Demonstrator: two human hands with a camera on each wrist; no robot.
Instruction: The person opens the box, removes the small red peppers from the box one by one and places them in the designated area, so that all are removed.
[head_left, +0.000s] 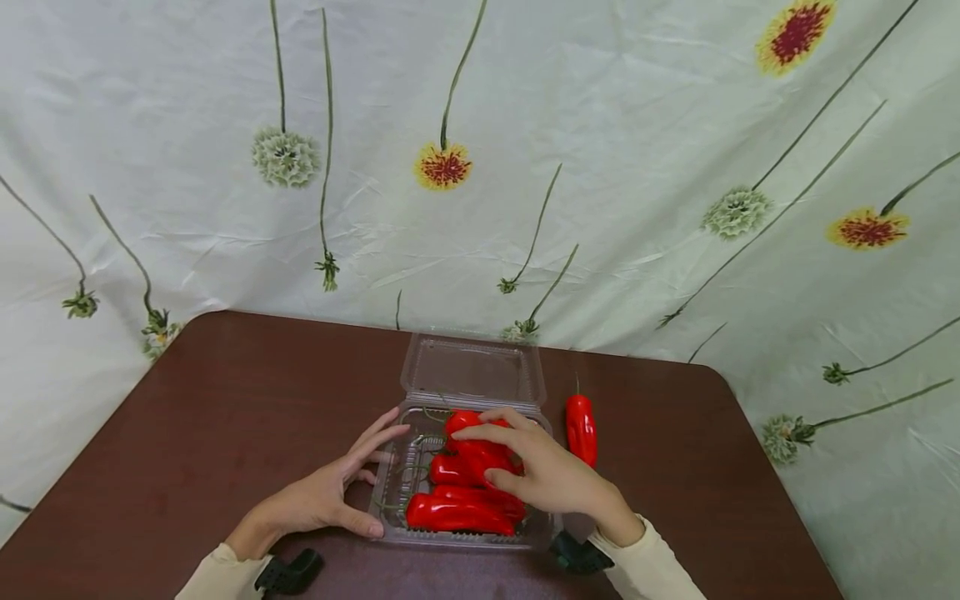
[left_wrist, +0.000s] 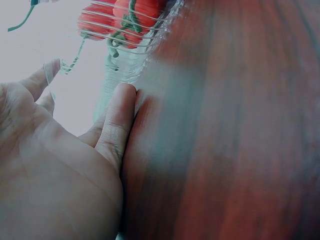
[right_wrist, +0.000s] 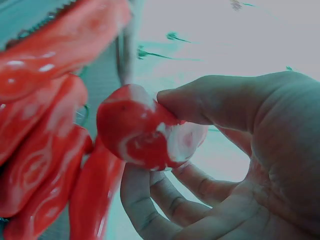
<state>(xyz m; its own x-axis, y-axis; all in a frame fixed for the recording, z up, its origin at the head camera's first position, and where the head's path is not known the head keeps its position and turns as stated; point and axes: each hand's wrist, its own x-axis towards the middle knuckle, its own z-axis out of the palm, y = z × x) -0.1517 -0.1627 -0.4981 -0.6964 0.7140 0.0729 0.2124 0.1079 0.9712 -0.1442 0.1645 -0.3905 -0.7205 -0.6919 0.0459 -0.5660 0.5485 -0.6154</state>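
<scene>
A clear plastic clamshell box (head_left: pixel 442 539) lies on the table with its lid (head_left: pixel 474 367) folded back. Several glossy red peppers (head_left: pixel 459 514) with thin green stems lie in it, mostly toward its right side. My right hand (head_left: pixel 551 467) is over the box, pinching one red pepper (right_wrist: pixel 135 130) between thumb and fingers, above the others. Along the left side of the box my left hand (head_left: pixel 330 492) is spread, its thumb at the near left corner and its fingers fairly straight against the wall. In the left wrist view, peppers show through the ribbed plastic.
One more red pepper (head_left: pixel 581 425) lies on the brown table (head_left: pixel 225 417) to the right of the box. A pale cloth with printed flowers (head_left: pixel 600 167) hangs behind the table's far edge. Dark bands (head_left: pixel 288 573) sit at both wrists.
</scene>
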